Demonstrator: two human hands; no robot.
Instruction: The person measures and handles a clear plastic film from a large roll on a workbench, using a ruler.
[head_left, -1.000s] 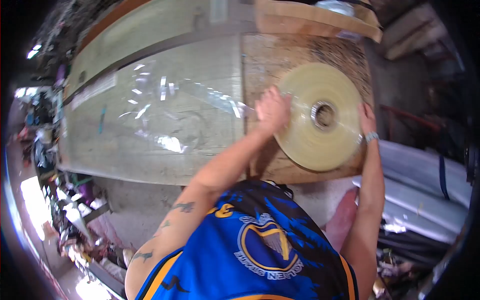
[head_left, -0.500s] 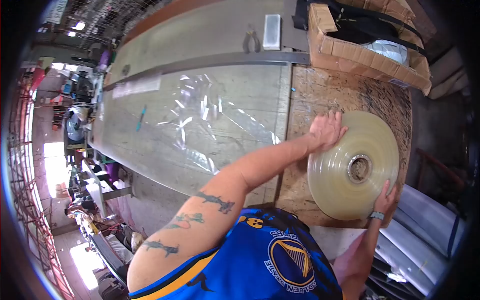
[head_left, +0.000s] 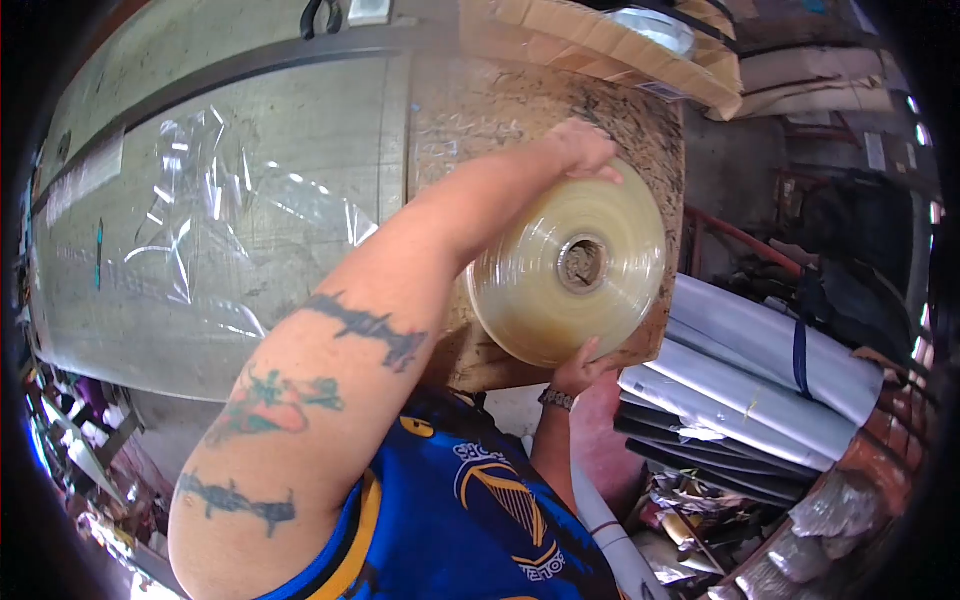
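A large roll of clear, yellowish plastic film [head_left: 510,250] lies with a round side up on the worn wooden board, its cardboard core [head_left: 582,263] showing in the middle. My left hand [head_left: 588,150] holds the roll's far rim, its fingers bent over the edge. At the near rim, my right hand [head_left: 578,370] grips the roll, thumb on top and the other fingers mostly hidden beneath; a watch [head_left: 556,399] is on that wrist. Loose clear film [head_left: 190,210] lies crumpled on the greenish work surface to the left.
Pliers [head_left: 321,18] and a pale block [head_left: 369,11] sit at the far left. An open cardboard box [head_left: 600,50] stands beyond the board [head_left: 500,110]. Wrapped silver rolls [head_left: 740,400] lie to the right. A thin teal tool [head_left: 99,250] rests on the left surface.
The view has shifted, so the table and roll appear farther left. Around the roll's rim, my left hand has moved from the upper left to the top, and my right hand from the lower right to the bottom.
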